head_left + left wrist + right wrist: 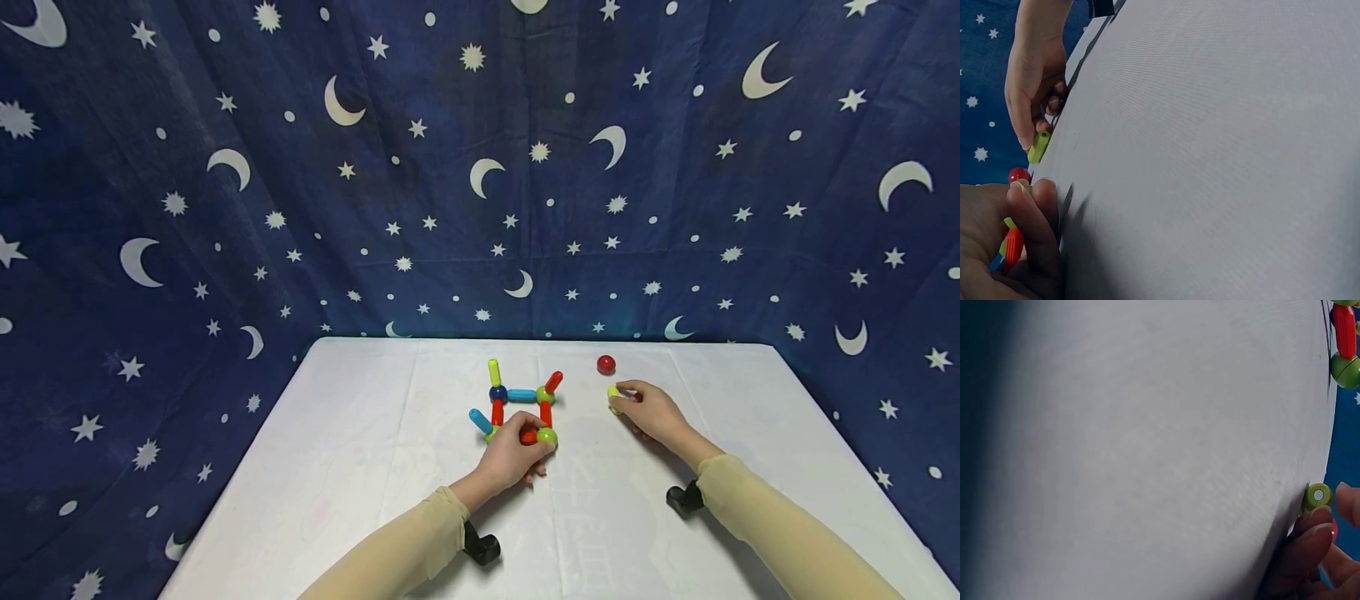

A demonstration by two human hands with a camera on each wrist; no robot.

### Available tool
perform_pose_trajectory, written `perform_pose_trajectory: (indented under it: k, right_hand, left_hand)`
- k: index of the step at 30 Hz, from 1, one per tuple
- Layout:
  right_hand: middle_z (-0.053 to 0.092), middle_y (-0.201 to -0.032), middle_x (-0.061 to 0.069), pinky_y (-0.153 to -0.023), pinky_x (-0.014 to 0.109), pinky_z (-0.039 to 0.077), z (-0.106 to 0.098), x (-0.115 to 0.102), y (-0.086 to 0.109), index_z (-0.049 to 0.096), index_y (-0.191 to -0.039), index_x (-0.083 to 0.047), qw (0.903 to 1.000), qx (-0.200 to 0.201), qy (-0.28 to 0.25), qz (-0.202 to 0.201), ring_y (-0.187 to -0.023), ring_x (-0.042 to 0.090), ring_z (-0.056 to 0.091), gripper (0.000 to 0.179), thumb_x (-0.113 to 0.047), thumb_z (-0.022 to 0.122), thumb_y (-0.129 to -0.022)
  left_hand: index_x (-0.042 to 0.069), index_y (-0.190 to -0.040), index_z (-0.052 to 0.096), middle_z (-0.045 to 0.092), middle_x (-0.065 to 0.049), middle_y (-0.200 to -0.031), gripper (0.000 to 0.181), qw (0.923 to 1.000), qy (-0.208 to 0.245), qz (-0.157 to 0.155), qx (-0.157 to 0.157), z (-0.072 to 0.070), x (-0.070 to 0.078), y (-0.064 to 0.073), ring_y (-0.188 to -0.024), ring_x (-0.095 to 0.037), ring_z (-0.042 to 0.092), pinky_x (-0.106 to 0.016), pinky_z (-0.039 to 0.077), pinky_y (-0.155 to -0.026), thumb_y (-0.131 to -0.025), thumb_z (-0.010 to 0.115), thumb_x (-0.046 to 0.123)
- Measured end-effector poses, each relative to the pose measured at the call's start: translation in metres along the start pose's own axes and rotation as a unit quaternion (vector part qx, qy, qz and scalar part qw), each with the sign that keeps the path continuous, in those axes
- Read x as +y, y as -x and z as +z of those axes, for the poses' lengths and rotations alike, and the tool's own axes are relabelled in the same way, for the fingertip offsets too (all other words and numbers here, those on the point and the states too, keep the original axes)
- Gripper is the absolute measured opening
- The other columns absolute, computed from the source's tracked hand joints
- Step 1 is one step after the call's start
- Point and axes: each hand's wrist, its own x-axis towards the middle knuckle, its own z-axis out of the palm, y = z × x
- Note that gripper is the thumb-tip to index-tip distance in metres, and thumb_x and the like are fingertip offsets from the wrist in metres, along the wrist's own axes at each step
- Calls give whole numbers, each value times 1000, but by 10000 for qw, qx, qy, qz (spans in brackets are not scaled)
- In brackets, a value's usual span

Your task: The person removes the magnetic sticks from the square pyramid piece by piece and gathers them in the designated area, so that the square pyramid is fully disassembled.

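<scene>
While your left hand [513, 454] has its thumb and fingers closed about the near right corner of a frame of rods and balls [546, 414], at a green ball [547, 437], your right hand [654, 412] pinches a loose yellow-green rod [615, 400] between thumb and fingers. You cannot tell whether that rod touches the white table [375, 400].

Your frame lies about midway between the table's left and right edges, toward the far edge. At its far left you have a dark blue ball [498, 395], with a yellow-green stick [493, 372] pointing toward the far edge; a light blue rod [522, 396] links it to another green ball, from which a red rod [554, 382] sticks out. Your left hand partly hides the near side.

Beyond your right hand, a red ball [606, 364] sits near the far edge, closer to the far right corner than the far left. A navy cloth [450, 275] with moons and stars hangs behind.
</scene>
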Motion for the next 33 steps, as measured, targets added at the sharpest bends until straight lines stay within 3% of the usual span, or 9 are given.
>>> perform_pose_trajectory:
  k: [6, 11, 18, 23, 27, 30, 33]
  right_hand:
    - [57, -88, 9, -50, 34, 48, 1, -1, 2, 46, -149, 1, 9999, 58, -129, -8, -58, 19, 55, 66, -40, 65, -100]
    - [53, -96, 11, -52, 32, 46, 0, -5, 5, 43, -150, 2, 9981, 318, -525, -83, -63, 18, 52, 64, -35, 63, -101]
    - [57, -114, 17, -58, 33, 49, 1, -22, 10, 46, -149, -1, 9928, 583, -685, -796, -75, 23, 57, 58, -30, 64, -102]
    - [60, -126, 18, -57, 32, 50, 13, -37, 17, 50, -148, -7, 9884, 315, -911, -1177, -81, 29, 57, 56, -28, 69, -100]
    - [58, -137, 19, -57, 34, 51, 28, -46, 21, 51, -148, -11, 9829, -114, -1241, -1352, -84, 36, 59, 56, -20, 72, -97]
    - [58, -139, 17, -61, 35, 53, 38, -49, 25, 53, -146, -10, 9769, -447, -1424, -1530, -87, 37, 61, 56, -17, 75, -95]
    - [64, -128, 14, -62, 36, 53, 47, -53, 30, 57, -141, -8, 9714, -738, -1571, -1622, -87, 37, 63, 52, -19, 77, -94]
  left_hand:
    - [15, -120, 58, 61, -3, -96, 33, 10000, -54, -44, 44, -1, -1, 0, -56, -15, 65, -27, 52, -49, -94, 77, 20]
    - [16, -120, 57, 61, -3, -95, 33, 9999, -131, -46, 51, -2, -3, 1, -56, -14, 64, -27, 53, -49, -94, 77, 21]
    - [14, -119, 57, 61, -3, -95, 33, 9998, -219, 9, 40, -7, -2, 3, -55, -15, 64, -27, 52, -47, -94, 77, 19]
    - [15, -119, 57, 63, -3, -85, 30, 9984, -548, -5, -139, -13, 1, 8, -53, -16, 62, -27, 51, -48, -96, 76, 20]
    - [16, -118, 59, 64, -2, -84, 27, 9952, -845, 108, -471, -25, 2, 13, -55, -17, 63, -30, 52, -49, -96, 75, 21]
    - [17, -117, 62, 64, 1, -91, 25, 9897, -1138, 280, -822, -38, 2, 16, -59, -18, 65, -32, 53, -50, -97, 74, 20]
    - [18, -116, 64, 64, 2, -91, 21, 9805, -1490, 498, -1183, -53, 2, 20, -61, -17, 64, -32, 53, -53, -97, 74, 20]
